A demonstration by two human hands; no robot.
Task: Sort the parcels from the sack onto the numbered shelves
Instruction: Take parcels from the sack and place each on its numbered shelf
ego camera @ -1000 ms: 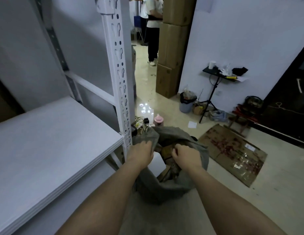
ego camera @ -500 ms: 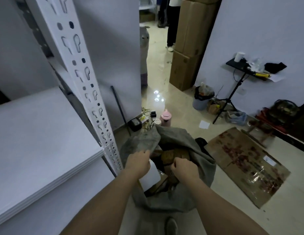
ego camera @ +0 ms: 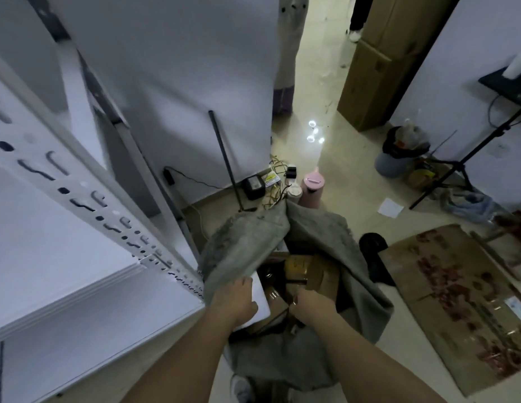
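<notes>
I see the white shelf at the left edge, the grey sack on the floor beside its post. My left hand grips a white parcel at the sack's mouth; my right hand curls round a brown parcel inside.

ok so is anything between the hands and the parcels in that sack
Nothing visible. The sack mouth is open, and both hands are already inside it: the left hand lies against a white parcel, and the right hand is down among the brown parcels. The fingertips are hidden, so the grip is unclear.
</notes>
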